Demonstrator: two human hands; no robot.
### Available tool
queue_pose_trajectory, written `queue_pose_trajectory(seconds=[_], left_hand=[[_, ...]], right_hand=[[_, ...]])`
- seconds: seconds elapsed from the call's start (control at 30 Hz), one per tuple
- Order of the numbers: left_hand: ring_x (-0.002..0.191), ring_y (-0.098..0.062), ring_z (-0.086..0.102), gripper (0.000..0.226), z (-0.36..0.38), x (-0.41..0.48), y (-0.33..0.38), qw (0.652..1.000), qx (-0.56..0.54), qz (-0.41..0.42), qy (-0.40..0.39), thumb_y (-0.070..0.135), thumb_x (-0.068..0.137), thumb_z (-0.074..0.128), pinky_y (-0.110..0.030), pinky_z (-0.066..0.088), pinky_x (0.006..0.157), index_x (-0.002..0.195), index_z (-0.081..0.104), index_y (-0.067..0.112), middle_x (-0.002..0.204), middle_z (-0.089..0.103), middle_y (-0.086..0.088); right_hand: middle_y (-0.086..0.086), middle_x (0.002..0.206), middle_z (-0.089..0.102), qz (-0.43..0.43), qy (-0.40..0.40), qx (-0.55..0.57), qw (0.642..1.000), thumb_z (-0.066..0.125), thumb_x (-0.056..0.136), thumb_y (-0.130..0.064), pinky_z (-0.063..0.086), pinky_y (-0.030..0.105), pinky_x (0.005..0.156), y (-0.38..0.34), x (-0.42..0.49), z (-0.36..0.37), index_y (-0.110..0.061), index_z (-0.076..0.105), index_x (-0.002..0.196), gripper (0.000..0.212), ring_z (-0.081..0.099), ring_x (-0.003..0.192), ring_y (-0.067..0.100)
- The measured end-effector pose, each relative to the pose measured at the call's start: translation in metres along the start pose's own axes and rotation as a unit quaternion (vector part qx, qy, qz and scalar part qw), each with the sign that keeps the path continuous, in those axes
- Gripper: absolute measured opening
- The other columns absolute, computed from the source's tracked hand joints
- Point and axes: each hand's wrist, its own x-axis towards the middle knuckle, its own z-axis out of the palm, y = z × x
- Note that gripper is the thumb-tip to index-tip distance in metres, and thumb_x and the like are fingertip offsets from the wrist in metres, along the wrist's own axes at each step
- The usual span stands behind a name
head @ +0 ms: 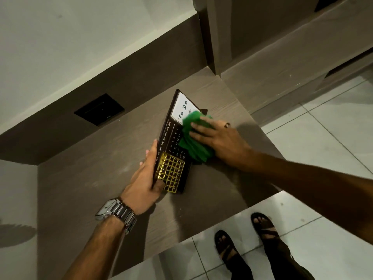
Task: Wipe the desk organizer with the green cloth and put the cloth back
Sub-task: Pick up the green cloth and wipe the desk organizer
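The desk organizer [171, 142] is a dark brown slab with a white "To Do" note panel, printed months and dates, and a gold grid. It lies flat on the wooden desk [90, 178]. My left hand [145, 178] grips its near left edge, thumb on the gold grid. The green cloth [193, 138] lies bunched on the organizer's right side, over the date numbers and the corner of the note panel. My right hand [216, 138] presses flat on the cloth with fingers spread, a ring on one finger.
A black wall socket plate [99, 109] sits on the brown back panel behind the desk. A cabinet side [214, 37] rises at the desk's right end. White floor tiles [323, 128] and my sandalled feet [242, 245] show past the desk's front edge.
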Motion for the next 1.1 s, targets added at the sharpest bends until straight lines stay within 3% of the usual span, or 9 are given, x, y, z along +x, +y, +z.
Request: queue_pose_trajectory(seconds=[0.1,0.17,0.3,0.4,0.6,0.8,0.9,1.0,1.1], left_hand=[[0.147,-0.039,0.020,0.108,-0.001,0.001,0.001,1.000,-0.001,-0.014,0.002,0.005,0.089,0.057,-0.067,0.030,0.110,0.139,-0.024,0.056,0.164,0.012,-0.008],[0.145,-0.042,0.024,0.108,0.000,0.000,0.001,1.000,0.003,-0.021,0.003,0.006,0.089,0.058,-0.068,0.033,0.108,0.137,-0.024,0.057,0.163,0.013,-0.009],[0.132,-0.053,0.038,0.109,0.000,-0.001,0.001,0.999,0.018,-0.027,0.018,0.007,0.088,0.058,-0.066,0.047,0.094,0.137,-0.025,0.057,0.159,0.022,-0.015],[0.129,-0.050,0.043,0.108,0.002,-0.001,0.001,0.999,0.015,-0.021,0.020,0.006,0.088,0.057,-0.044,0.059,0.077,0.139,-0.025,0.056,0.161,0.017,-0.014],[0.139,-0.044,0.034,0.091,0.004,0.004,0.002,0.999,0.031,-0.013,0.025,0.002,0.085,0.055,-0.063,0.037,0.108,0.151,-0.001,0.032,0.154,0.031,-0.022],[0.137,-0.049,0.032,0.109,0.000,0.003,0.005,1.000,0.008,-0.028,0.000,0.001,0.087,0.058,-0.069,0.036,0.104,0.143,-0.020,0.051,0.160,0.021,-0.012],[0.135,-0.052,0.033,0.109,0.000,0.002,0.006,1.000,0.008,-0.024,-0.001,0.001,0.087,0.058,-0.071,0.038,0.102,0.141,-0.021,0.055,0.159,0.024,-0.015],[0.138,-0.048,0.034,0.105,0.001,0.003,0.007,1.000,0.011,-0.014,0.001,0.002,0.087,0.058,-0.066,0.039,0.104,0.145,-0.016,0.049,0.159,0.025,-0.015],[0.134,-0.047,0.037,0.104,0.001,0.004,0.007,1.000,0.024,-0.017,0.006,0.002,0.086,0.058,-0.066,0.038,0.105,0.147,-0.015,0.045,0.157,0.028,-0.016]], right_hand=[[-0.001,0.158,0.025,0.075,-0.018,0.030,0.997,0.055,0.091,-0.017,0.044,0.055,0.094,0.006,0.013,-0.005,-0.032,0.029,0.148,0.064,0.021,0.143,0.034],[0.004,0.155,0.032,0.090,0.001,0.054,0.994,0.058,0.090,-0.013,0.040,0.056,0.100,-0.014,0.008,-0.001,-0.027,0.036,0.146,0.062,0.026,0.141,0.036],[0.008,0.144,0.048,-0.038,0.006,0.100,0.994,0.079,0.075,-0.013,0.045,0.057,0.097,-0.075,-0.038,0.012,-0.022,0.052,0.136,0.067,0.043,0.132,0.037],[0.003,0.148,0.045,-0.116,-0.033,0.109,0.987,0.084,0.070,-0.020,0.048,0.056,0.094,-0.084,-0.054,0.013,-0.024,0.046,0.140,0.080,0.038,0.136,0.033],[0.006,0.154,0.032,-0.079,0.130,0.147,0.977,0.061,0.086,-0.005,0.030,0.049,0.112,-0.053,0.002,-0.003,-0.018,0.034,0.146,0.067,0.016,0.145,0.031],[0.006,0.157,0.025,-0.053,0.062,0.080,0.993,0.067,0.084,-0.010,0.031,0.055,0.111,-0.029,-0.010,0.021,-0.022,0.027,0.149,0.077,0.013,0.146,0.032],[0.007,0.154,0.033,-0.105,0.054,0.084,0.989,0.074,0.080,-0.009,0.035,0.058,0.107,-0.037,-0.028,0.027,-0.022,0.033,0.146,0.079,0.020,0.144,0.034],[0.004,0.155,0.030,-0.152,0.077,0.097,0.981,0.059,0.082,-0.007,0.025,0.050,0.114,-0.043,-0.009,0.018,-0.022,0.031,0.147,0.072,0.018,0.145,0.028],[0.007,0.154,0.034,-0.100,0.098,0.089,0.986,0.066,0.082,-0.005,0.035,0.055,0.108,-0.025,0.017,0.000,-0.020,0.037,0.145,0.071,0.023,0.143,0.031]])
